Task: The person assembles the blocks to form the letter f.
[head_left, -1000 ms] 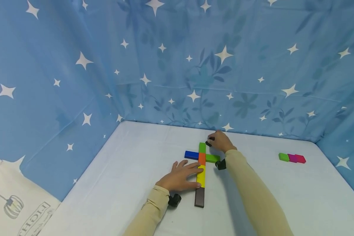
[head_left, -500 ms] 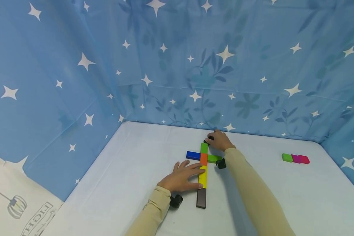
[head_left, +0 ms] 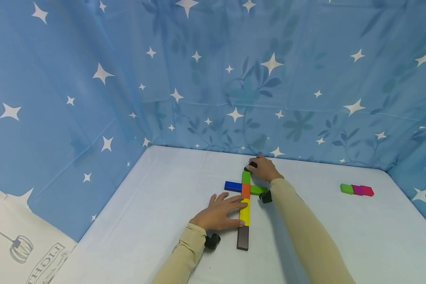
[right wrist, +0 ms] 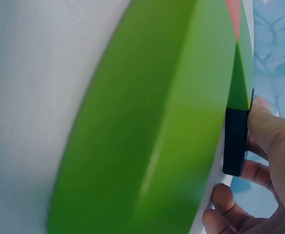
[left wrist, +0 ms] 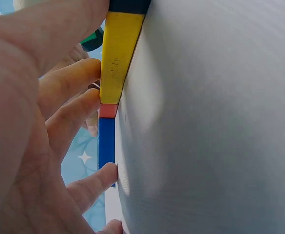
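Note:
Coloured blocks form a cross on the white table. Its upright runs from a green block through an orange block and a yellow block to a dark brown block. A blue block and another green block make the side arms. Between thumb and fingers, my right hand pinches a black block, its end right at the far end of the upright's green block. My left hand has its fingers spread, thumb and fingertips touching the yellow block's left side.
Off to the right, a short row of green, purple and red blocks lies on the white tabletop. A blue curtain with white stars hangs along the table's back and left. Small black cameras sit at both wrists.
The black block in my right hand has shifted slightly left, to the far end of the green block. My left hand keeps its place by the yellow block.

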